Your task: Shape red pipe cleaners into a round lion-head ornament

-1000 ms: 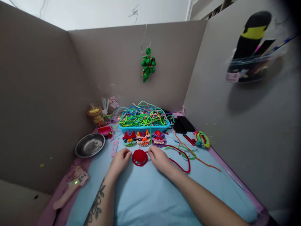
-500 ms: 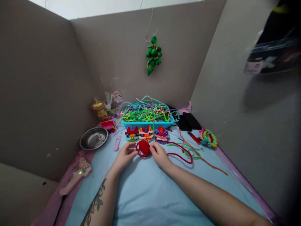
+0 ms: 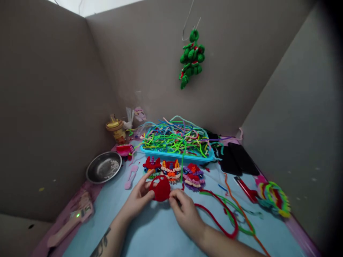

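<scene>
A round red piece of fuzzy pipe cleaner (image 3: 162, 190), with open loops at its upper left, is held upright just above the cloth. My left hand (image 3: 138, 200) grips its left edge between thumb and fingers. At the lower right edge, my right hand (image 3: 187, 210) pinches it with thumb and forefinger. A long red pipe cleaner (image 3: 233, 228) curves over the cloth to the right of my right hand. Just beyond my hands stand three small fuzzy animal heads, one red (image 3: 153, 165), one orange and cream (image 3: 171, 171), one purple and red (image 3: 193, 176).
Behind them is a blue basket (image 3: 174, 154) heaped with pipe cleaners. On the left are a metal bowl (image 3: 92, 171), a glue gun (image 3: 72, 223) and a pink clip-like item (image 3: 131, 177). To the right lie black phones (image 3: 242, 159), a red-handled tool (image 3: 248, 191) and a colourful fuzzy ring (image 3: 276, 200).
The view has moved closer and turned a little, so things appear larger and lower. Both hands keep hold of the red piece, which now tilts more towards me.
</scene>
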Demonstrator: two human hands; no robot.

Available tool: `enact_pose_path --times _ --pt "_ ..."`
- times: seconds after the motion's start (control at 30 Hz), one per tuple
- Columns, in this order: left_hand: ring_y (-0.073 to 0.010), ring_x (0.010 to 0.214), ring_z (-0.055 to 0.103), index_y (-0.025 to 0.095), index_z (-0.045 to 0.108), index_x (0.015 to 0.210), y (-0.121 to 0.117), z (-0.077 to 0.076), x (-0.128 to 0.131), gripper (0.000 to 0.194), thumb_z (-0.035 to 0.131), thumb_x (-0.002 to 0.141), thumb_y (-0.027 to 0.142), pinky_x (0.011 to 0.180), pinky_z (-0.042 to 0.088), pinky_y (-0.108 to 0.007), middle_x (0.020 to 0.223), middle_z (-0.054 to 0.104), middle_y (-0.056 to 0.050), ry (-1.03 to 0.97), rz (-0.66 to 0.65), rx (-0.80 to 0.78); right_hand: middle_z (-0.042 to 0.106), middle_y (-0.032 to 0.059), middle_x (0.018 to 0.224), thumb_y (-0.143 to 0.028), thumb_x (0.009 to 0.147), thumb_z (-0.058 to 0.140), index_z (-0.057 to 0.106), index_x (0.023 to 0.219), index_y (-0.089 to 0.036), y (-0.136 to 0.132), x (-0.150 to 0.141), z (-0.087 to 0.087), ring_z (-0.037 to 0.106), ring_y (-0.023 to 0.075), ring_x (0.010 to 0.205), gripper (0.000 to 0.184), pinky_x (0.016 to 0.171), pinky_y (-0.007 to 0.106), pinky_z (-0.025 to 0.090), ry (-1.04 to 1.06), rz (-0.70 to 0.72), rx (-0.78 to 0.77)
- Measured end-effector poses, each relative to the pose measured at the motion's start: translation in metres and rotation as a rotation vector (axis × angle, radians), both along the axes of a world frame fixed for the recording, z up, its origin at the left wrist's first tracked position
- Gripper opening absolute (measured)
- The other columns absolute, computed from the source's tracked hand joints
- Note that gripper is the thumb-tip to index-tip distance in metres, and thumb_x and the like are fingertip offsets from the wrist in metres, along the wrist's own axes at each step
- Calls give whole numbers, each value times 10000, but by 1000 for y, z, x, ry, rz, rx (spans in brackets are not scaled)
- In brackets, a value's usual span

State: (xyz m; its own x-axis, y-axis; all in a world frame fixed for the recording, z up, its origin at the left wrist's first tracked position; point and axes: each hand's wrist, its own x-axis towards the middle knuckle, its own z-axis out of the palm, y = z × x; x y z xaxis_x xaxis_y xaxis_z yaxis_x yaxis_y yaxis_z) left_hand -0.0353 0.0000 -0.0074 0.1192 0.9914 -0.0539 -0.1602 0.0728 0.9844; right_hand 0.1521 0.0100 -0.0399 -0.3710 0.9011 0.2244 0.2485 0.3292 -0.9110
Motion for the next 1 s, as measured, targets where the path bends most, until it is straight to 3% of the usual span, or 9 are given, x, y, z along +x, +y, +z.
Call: enact_pose_path --times 0.1,0.23,0.43,0.5,0.6,0.73,0.8,0.9,1.0 --pt "-222 863 612 196 425 1320 -1 6 -2 694 676 710 410 739 445 -295 1026 656 -114 12 -67 -34 572 28 798 -148 841 437 513 779 -206 -4 3 2 521 169 794 114 703 267 393 -9 59 99" --pt "-262 897 610 167 554 1208 -4 7 -5 627 704 662 435 761 442 -323 978 671 -114 2 -64 -63 557 29 779 -131 833 443 515 764 -214 -5 0 1 512 178 794 130 699 281 397 -47 89 126" --pt "-179 700 606 157 641 971 -7 -4 -4 393 739 628 320 675 426 -270 790 681 -61 -163 33 -74 528 31 782 -188 862 409 491 750 -202 -5 -2 3 493 172 782 140 710 286 390 -24 70 179" --pt "-152 667 589 153 640 861 -8 -6 -3 299 745 620 297 651 412 -246 756 669 -42 -196 32 -72 511 22 773 -231 882 380 484 794 -201 -3 0 7 487 156 727 139 673 269 396 52 -18 134" --pt "-144 669 580 150 630 855 -12 -6 -3 306 753 610 285 647 404 -239 763 662 -38 -198 -16 -65 472 -4 716 -318 868 418 491 885 -196 1 2 19 454 138 642 143 598 247 382 165 -199 23" --pt "-143 660 576 147 625 862 -21 -3 -3 324 754 608 301 643 403 -240 765 664 -37 -164 -128 -75 343 -70 546 -390 755 564 569 968 -167 0 1 32 336 104 486 309 477 224 294 203 -137 -172" --pt "-148 665 578 148 624 865 -27 -2 -4 332 752 607 312 646 406 -244 774 667 -38 -129 -162 -69 372 -65 529 -399 733 580 607 903 -158 -4 -2 35 345 99 485 297 480 223 291 213 -112 -226" --pt "-151 674 581 147 630 869 -33 1 -5 325 745 611 310 655 409 -248 782 668 -40 -96 -186 -47 473 -33 573 -384 734 584 605 769 -154 -14 -5 37 413 104 538 234 523 227 336 251 -87 -228" --pt "-146 653 574 144 636 853 -36 3 -5 299 732 619 303 647 402 -246 748 663 -34 -90 -208 -25 483 -31 579 -343 735 579 565 693 -159 -23 -6 42 426 104 554 189 536 222 350 247 -107 -193"
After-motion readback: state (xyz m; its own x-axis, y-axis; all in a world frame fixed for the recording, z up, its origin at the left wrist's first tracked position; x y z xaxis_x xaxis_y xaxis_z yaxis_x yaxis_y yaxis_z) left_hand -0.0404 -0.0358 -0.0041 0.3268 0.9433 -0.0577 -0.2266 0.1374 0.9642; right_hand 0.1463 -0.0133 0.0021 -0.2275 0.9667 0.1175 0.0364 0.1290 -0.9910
